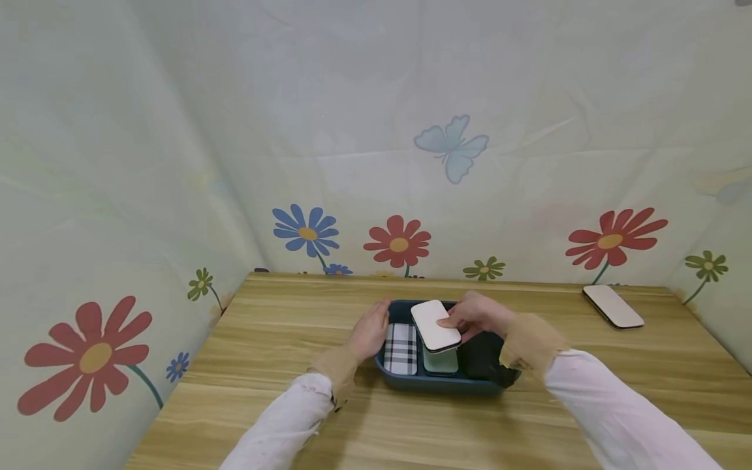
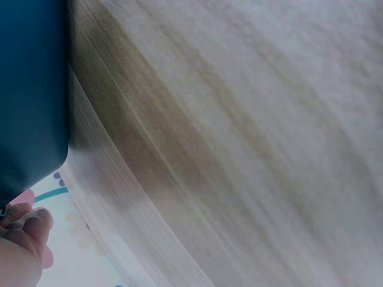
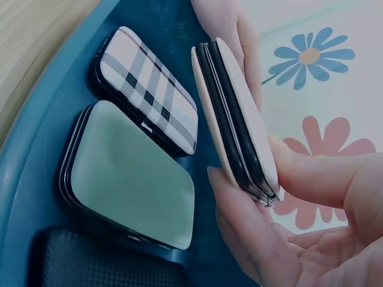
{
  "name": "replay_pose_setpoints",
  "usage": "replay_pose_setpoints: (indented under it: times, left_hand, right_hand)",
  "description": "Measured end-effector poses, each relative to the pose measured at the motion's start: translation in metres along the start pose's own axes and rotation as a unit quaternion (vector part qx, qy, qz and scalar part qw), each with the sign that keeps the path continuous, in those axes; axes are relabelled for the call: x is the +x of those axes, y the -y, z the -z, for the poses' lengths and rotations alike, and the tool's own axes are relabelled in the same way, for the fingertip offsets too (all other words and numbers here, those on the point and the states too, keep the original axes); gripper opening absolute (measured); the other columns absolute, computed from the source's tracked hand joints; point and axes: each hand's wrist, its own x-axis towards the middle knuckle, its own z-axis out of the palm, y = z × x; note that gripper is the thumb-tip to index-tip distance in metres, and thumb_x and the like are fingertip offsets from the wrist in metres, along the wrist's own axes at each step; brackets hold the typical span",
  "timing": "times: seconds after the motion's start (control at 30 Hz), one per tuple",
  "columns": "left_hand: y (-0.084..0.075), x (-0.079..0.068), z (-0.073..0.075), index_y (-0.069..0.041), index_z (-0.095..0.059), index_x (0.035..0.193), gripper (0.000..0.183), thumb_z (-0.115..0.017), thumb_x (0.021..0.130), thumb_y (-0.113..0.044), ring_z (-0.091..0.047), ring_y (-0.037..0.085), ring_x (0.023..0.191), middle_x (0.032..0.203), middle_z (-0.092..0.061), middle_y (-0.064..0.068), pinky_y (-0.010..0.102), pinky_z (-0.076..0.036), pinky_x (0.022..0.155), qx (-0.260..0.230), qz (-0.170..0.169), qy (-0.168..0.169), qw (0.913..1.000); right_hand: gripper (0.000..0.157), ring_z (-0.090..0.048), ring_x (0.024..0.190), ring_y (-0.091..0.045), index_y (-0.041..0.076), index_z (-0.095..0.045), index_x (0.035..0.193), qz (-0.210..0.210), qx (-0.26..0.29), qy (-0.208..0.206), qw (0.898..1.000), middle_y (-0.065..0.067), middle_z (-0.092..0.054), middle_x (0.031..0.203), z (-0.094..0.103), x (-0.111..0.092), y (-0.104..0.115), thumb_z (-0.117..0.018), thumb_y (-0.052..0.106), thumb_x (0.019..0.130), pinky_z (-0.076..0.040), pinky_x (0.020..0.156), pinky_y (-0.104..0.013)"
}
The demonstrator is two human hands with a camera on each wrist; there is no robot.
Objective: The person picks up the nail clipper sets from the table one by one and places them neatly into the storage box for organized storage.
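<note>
My right hand (image 1: 483, 314) pinches a slim white hinged case (image 1: 433, 325) between thumb and fingers, above a dark blue plastic bin (image 1: 435, 385). Seen edge-on in the right wrist view, this case (image 3: 254, 113) has black edges and a small metal clasp, and its two halves are closed together. My left hand (image 1: 370, 331) grips the bin's left end at the rim. Inside the bin lie a black-and-white plaid case (image 3: 149, 89) and, beside it, a pale green case (image 3: 131, 173). Toward the bin's right end lies a black textured item (image 3: 108, 260), partly hidden.
Another white case (image 1: 613, 307) lies on the wooden table (image 1: 294, 313) at the far right, near the back edge. Behind the table hangs a pale curtain (image 1: 352, 130) printed with flowers and a butterfly.
</note>
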Motion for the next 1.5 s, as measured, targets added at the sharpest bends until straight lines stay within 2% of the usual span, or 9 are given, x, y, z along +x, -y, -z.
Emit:
replay_pose_setpoints:
  times: [0.43, 0.77, 1.07, 1.5]
  left_hand:
    - [0.002, -0.001, -0.002, 0.007, -0.039, 0.131, 0.037, -0.034, 0.098, -0.008, -0.038, 0.028, 0.121, 0.130, -0.043, 0.019, 0.035, -0.028, 0.102, 0.010, -0.009, -0.004, 0.9999]
    - [0.001, -0.002, 0.000, 0.007, -0.040, 0.130, 0.036, -0.036, 0.097, -0.006, -0.038, 0.028, 0.121, 0.130, -0.044, 0.019, 0.035, -0.028, 0.102, 0.008, -0.012, -0.010, 0.9998]
    - [-0.001, -0.002, 0.001, 0.006, -0.039, 0.132, 0.037, -0.034, 0.098, -0.008, -0.037, 0.027, 0.122, 0.132, -0.042, 0.018, 0.035, -0.028, 0.102, 0.010, -0.002, 0.003, 0.9999]
    - [-0.002, -0.002, 0.001, 0.005, -0.039, 0.133, 0.037, -0.034, 0.098, -0.009, -0.038, 0.027, 0.121, 0.131, -0.043, 0.018, 0.034, -0.029, 0.102, 0.010, 0.002, 0.000, 0.9999]
  right_hand:
    - [0.030, -0.055, 0.059, -0.016, -0.011, -0.060, 0.096, -0.009, -0.013, -0.005, 1.000, -0.008, -0.060, 0.070, -0.015, 0.006, 0.003, -0.068, 0.014, 0.082, -0.053, 0.053, -0.027]
    - [0.032, -0.059, 0.062, -0.017, -0.015, -0.058, 0.099, -0.009, 0.011, 0.007, 1.000, -0.010, -0.061, 0.071, -0.029, 0.012, 0.000, -0.068, 0.011, 0.082, -0.055, 0.057, -0.031]
    - [0.026, -0.058, 0.059, -0.018, -0.012, -0.061, 0.089, -0.027, 0.025, 0.002, 0.999, -0.013, -0.061, 0.073, -0.038, 0.018, -0.003, -0.069, 0.012, 0.081, -0.055, 0.057, -0.030]
    - [0.027, -0.060, 0.060, -0.020, -0.014, -0.058, 0.094, -0.044, 0.057, 0.023, 0.997, -0.015, -0.062, 0.075, -0.047, 0.019, -0.001, -0.065, 0.011, 0.084, -0.055, 0.062, -0.031]
